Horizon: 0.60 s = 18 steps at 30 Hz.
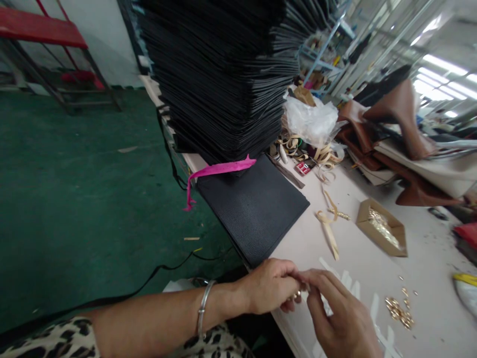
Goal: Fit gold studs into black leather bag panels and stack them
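My left hand [266, 287], with a silver bangle [204, 308] on its wrist, is closed over the near edge of the table. Small gold-coloured metal pieces [296, 295] show between its curled fingers. My right hand [337, 311] meets it fingertip to fingertip in a pinch; whatever lies between those tips is too small and hidden to make out. Just beyond the hands lies a flat black leather-like panel [257, 209]. To the right, a loose pile of gold metal pieces [399, 312] rests on the pale table [357, 238].
A tall stack of black sheets [219, 89] towers ahead, with a pink strip [223, 168] at its base. An open cardboard box [383, 228] holds gold pieces. Beige strips [328, 236], white strips [350, 283] and brown bags [402, 124] lie on the table. Green floor [93, 199] stretches left.
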{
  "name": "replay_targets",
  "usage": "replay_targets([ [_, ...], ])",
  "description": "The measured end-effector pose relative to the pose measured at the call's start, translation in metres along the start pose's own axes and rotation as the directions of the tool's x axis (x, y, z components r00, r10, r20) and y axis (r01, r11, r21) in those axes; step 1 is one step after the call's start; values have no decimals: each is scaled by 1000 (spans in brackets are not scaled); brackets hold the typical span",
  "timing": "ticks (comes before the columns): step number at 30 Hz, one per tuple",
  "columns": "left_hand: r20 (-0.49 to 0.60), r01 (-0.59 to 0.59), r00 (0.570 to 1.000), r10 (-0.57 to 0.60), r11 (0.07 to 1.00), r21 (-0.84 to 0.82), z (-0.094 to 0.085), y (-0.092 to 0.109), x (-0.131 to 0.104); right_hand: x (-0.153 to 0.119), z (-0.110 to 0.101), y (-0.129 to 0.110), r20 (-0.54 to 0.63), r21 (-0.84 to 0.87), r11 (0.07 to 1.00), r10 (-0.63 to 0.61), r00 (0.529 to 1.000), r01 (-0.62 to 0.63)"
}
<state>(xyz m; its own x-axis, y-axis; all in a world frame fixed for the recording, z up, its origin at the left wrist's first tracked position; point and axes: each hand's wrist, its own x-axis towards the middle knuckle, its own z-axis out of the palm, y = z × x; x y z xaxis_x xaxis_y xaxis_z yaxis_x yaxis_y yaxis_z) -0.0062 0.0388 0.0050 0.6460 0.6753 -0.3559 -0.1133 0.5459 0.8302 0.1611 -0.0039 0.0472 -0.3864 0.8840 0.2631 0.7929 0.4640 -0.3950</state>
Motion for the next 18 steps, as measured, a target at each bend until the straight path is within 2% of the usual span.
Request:
replay_targets([
  [3, 13, 26, 1000, -26, 998, -51, -4, 4, -10, 10, 4, 3, 14, 188, 967, 173, 985, -172],
  [6, 2, 28, 1000, -28, 994, -104, -9, 7, -29, 28, 14, 12, 94, 334, 882, 321, 942, -333],
  [9, -76, 39, 996, -43, 998, -51, -17, 6, -52, 57, 28, 17, 128, 406, 829, 366, 922, -385],
  [12, -289, 6, 957, 0, 1000, 22, -30, 1, -70, 94, 44, 12, 58, 354, 886, 298, 953, -298],
  [15, -551, -64, 834, 38, 998, -28, -47, -3, -78, 128, 57, 7, -53, 162, 981, 120, 991, -110],
  [16, -604, -84, 796, 37, 995, -51, -52, -3, -79, 137, 61, 7, -69, 75, 996, 54, 996, -49],
  [18, -649, -113, 759, 41, 991, -69, -60, -4, -80, 148, 67, 9, -41, -102, 994, -51, 998, 47],
])
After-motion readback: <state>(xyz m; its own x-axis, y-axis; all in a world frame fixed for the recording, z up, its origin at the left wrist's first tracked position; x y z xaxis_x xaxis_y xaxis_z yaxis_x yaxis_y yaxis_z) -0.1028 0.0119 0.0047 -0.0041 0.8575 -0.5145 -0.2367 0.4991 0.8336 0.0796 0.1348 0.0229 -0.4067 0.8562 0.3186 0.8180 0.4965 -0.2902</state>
